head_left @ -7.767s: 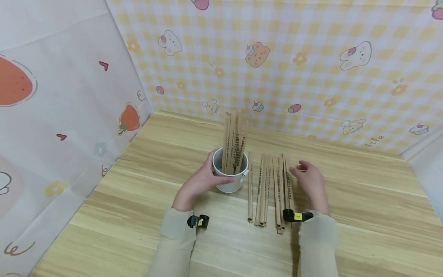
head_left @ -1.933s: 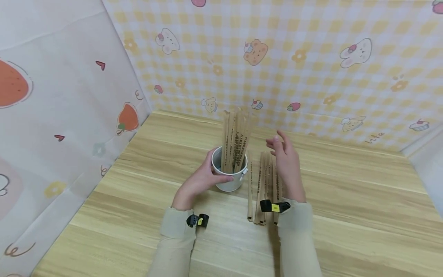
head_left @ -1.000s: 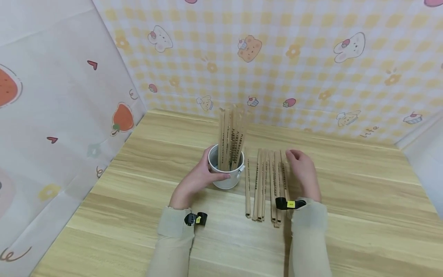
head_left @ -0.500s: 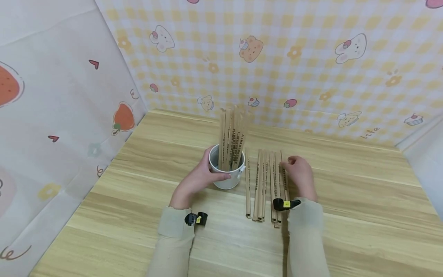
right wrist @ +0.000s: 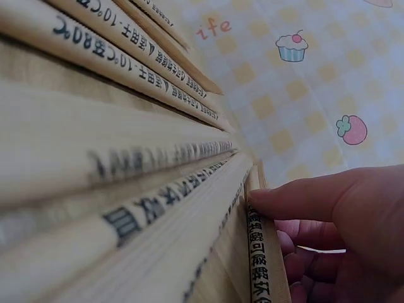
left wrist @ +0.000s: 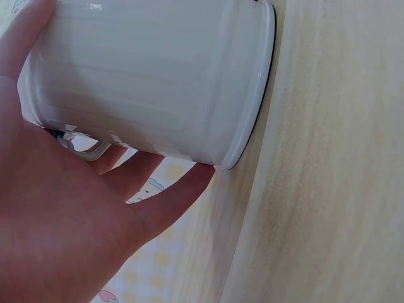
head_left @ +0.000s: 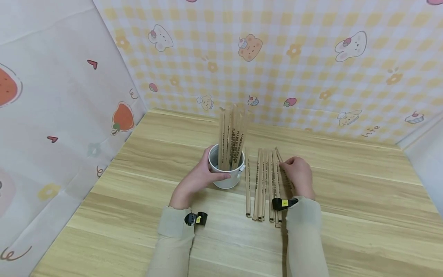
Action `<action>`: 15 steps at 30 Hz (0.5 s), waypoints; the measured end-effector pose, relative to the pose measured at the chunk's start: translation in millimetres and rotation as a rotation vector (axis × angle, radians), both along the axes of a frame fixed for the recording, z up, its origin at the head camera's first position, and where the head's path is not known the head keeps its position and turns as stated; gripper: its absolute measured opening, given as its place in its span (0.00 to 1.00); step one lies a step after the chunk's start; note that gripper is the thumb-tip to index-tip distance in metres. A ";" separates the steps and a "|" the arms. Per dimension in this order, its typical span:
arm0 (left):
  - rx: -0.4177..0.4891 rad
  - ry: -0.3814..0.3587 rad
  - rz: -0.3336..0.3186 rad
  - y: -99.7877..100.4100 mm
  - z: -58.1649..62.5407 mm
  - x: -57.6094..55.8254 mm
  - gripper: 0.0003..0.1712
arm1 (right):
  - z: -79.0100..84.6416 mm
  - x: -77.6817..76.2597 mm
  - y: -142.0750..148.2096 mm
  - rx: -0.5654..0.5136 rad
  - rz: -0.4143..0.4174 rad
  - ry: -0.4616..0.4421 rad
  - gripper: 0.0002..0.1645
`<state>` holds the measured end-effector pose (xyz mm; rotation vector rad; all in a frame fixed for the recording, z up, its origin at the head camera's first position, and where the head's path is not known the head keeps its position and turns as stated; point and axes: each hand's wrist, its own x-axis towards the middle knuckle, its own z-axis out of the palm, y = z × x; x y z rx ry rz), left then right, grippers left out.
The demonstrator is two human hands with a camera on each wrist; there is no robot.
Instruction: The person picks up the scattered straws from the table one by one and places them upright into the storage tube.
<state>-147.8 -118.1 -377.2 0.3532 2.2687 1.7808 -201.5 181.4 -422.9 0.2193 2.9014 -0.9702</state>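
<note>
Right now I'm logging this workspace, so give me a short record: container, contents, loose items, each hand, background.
Container: white bucket, upright on the wooden tabletop
Contents: upright brown packets, slim and printed, rising above the rim
Loose items: row of similar packets, lying to the bucket's right
Left hand: grips the bucket, thumb across its near side
Right hand: pinches the rightmost packet, which slants from its neighbours
Packet count: cannot tell; they overlap
Background: yellow-and-white checked backdrop
</note>
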 end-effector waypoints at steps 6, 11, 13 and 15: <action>-0.011 -0.001 0.005 -0.4 -0.4 0.6 0.55 | 1.5 0.8 2.3 -0.024 -0.013 -0.015 0.15; -0.010 -0.001 0.007 -0.4 0.2 1.4 0.55 | 10.7 2.9 4.4 -0.049 -0.023 -0.017 0.16; -0.009 0.000 0.005 -0.2 0.8 1.5 0.55 | 17.7 4.3 4.4 -0.074 -0.037 -0.008 0.17; -0.011 -0.001 0.004 0.3 1.7 1.5 0.55 | 25.8 5.7 4.3 -0.093 -0.046 0.019 0.18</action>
